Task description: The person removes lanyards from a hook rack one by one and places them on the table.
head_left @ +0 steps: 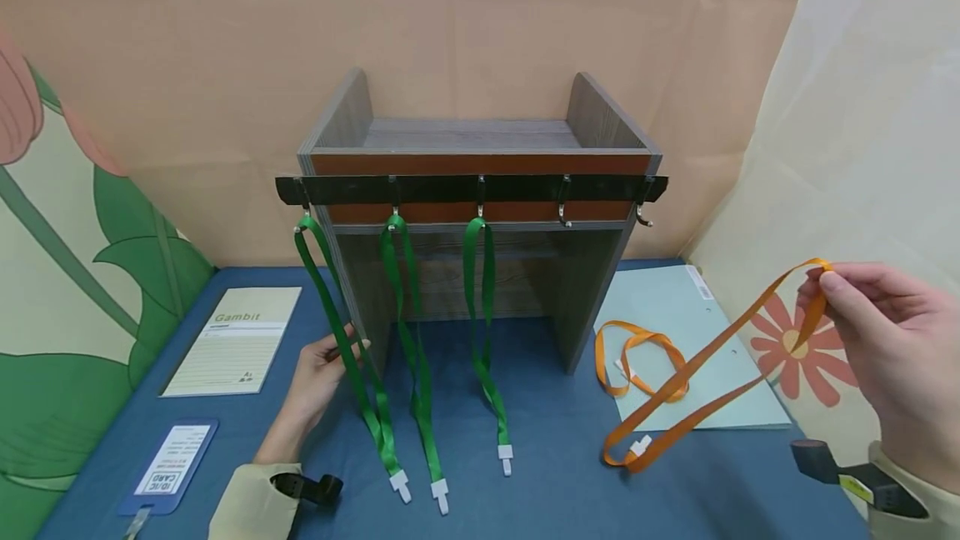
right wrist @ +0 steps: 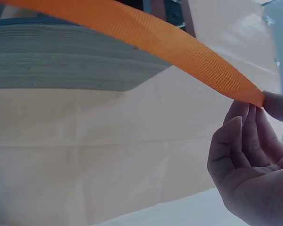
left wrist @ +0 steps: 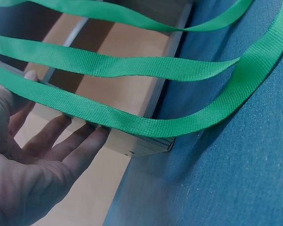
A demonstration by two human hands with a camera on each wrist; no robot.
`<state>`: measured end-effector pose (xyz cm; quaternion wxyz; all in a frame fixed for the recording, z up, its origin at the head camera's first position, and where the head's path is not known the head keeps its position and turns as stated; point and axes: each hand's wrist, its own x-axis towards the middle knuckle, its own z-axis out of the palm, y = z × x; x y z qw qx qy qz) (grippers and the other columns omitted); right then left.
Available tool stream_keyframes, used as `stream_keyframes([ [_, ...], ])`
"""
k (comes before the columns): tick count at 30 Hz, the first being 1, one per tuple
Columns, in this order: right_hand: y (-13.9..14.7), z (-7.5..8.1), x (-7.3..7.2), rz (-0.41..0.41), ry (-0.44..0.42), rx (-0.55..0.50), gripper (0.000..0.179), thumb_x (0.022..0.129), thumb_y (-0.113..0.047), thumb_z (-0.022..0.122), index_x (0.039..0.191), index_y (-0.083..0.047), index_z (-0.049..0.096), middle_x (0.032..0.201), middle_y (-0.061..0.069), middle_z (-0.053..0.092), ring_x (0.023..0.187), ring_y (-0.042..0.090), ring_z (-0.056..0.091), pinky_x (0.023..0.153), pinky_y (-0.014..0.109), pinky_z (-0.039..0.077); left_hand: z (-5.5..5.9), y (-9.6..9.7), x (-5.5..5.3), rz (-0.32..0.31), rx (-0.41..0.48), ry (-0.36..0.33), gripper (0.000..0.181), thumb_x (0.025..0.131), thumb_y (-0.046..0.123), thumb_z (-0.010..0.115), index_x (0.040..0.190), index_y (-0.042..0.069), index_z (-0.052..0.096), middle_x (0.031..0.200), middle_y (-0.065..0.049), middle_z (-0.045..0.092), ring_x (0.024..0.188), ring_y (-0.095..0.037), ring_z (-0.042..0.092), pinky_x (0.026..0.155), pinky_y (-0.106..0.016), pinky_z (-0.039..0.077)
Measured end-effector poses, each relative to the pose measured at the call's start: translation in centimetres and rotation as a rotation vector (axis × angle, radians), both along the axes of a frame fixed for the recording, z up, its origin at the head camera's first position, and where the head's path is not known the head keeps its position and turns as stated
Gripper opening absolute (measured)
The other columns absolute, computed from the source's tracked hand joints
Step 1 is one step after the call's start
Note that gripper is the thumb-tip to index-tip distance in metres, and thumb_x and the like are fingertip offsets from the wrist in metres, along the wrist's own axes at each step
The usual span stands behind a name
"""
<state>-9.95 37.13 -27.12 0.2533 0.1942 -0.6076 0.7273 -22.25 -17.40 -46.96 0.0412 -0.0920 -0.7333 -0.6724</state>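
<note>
In the head view my right hand (head_left: 885, 340) pinches an orange lanyard (head_left: 697, 361) between thumb and fingertips. Its strap slants down left to a white clip. The right wrist view shows the pinched end of the orange strap (right wrist: 179, 44). My left hand (head_left: 318, 373) is beside the left side panel of a grey wooden shelf (head_left: 600, 290), its fingers extended and touching the panel behind a green lanyard (left wrist: 146, 125). Three green lanyards hang from a black hook rail (head_left: 442, 189) on the shelf's front. The two rightmost hooks (head_left: 564, 211) hold nothing.
Another orange lanyard (head_left: 606, 365) lies coiled on a pale blue folder (head_left: 720, 340) at right. On the blue cloth (head_left: 547, 498) at left are a Gambit notepad (head_left: 232, 348) and a blue card holder (head_left: 171, 465). Wall sheets (head_left: 465, 15) stand behind.
</note>
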Motion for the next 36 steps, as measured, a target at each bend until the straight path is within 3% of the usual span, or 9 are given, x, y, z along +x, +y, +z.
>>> stream_keyframes([
  [2,0.0,-0.5,-0.1,-0.011,-0.046,0.016,0.018,0.09,0.021,0.046,0.105,0.026,0.054,0.088,0.021,0.067,0.078,0.025,0.064,0.074,0.026,0.053,0.0,0.0,0.0,0.0,0.0,0.001,0.042,0.093,0.01,0.064,0.124,-0.017,0.053,0.139,-0.027,0.04,0.094,-0.006,0.062,0.077,-0.022,0.05],
  [8,-0.3,-2.9,0.1,-0.201,-0.227,0.276,0.016,0.089,0.01,0.06,0.104,0.017,0.06,0.084,0.011,0.069,0.074,0.017,0.064,0.06,0.019,0.051,-0.1,0.0,0.0,-0.007,0.005,0.007,0.039,0.092,0.008,0.064,0.121,-0.017,0.056,0.139,-0.025,0.041,0.098,-0.005,0.061,0.077,-0.023,0.05],
  [10,-0.3,-3.6,0.3,-0.209,-0.245,0.336,0.015,0.089,0.009,0.06,0.103,0.015,0.061,0.082,0.011,0.069,0.074,0.016,0.064,0.063,0.017,0.05,-0.2,0.0,-0.1,-0.01,0.003,0.014,0.038,0.092,0.008,0.064,0.12,-0.017,0.056,0.139,-0.025,0.041,0.097,-0.006,0.061,0.077,-0.023,0.05],
  [11,-0.3,-3.9,0.4,-0.218,-0.252,0.369,0.014,0.089,0.01,0.06,0.103,0.014,0.062,0.081,0.01,0.069,0.074,0.014,0.064,0.07,0.014,0.047,-0.2,0.0,-0.1,-0.01,0.002,0.015,0.038,0.092,0.008,0.064,0.12,-0.017,0.056,0.139,-0.026,0.041,0.096,-0.006,0.061,0.077,-0.023,0.05],
  [18,-0.2,-5.7,1.1,-0.225,-0.33,0.663,0.012,0.09,0.003,0.063,0.101,0.004,0.066,0.083,0.01,0.067,0.073,0.017,0.063,0.067,0.023,0.05,-0.2,-0.1,0.0,0.001,0.008,0.018,0.037,0.092,0.007,0.064,0.119,-0.017,0.056,0.137,-0.026,0.044,0.09,-0.009,0.063,0.076,-0.023,0.051],
  [25,-0.4,-7.8,0.9,-0.066,-0.392,0.813,0.013,0.09,-0.003,0.066,0.103,-0.003,0.069,0.09,0.006,0.066,0.076,0.02,0.062,0.068,0.029,0.053,0.0,0.0,0.2,0.007,0.006,0.003,0.037,0.092,0.007,0.064,0.12,-0.017,0.057,0.138,-0.027,0.042,0.09,-0.008,0.063,0.076,-0.023,0.051],
  [33,-0.6,-9.2,0.2,0.307,-0.363,0.827,0.016,0.09,0.0,0.064,0.1,-0.01,0.07,0.088,0.004,0.068,0.073,0.019,0.063,0.063,0.034,0.054,0.0,0.0,0.1,0.002,-0.003,0.002,0.039,0.093,0.009,0.064,0.121,-0.017,0.056,0.139,-0.027,0.041,0.092,-0.007,0.063,0.076,-0.023,0.051],
  [36,-0.7,-10.4,-0.5,0.314,-0.383,0.832,0.014,0.091,-0.002,0.064,0.1,-0.011,0.071,0.088,0.004,0.068,0.073,0.019,0.062,0.064,0.034,0.054,-0.1,0.0,0.1,0.003,0.002,0.005,0.037,0.092,0.009,0.064,0.119,-0.016,0.058,0.138,-0.028,0.041,0.091,-0.008,0.063,0.076,-0.023,0.051],
])
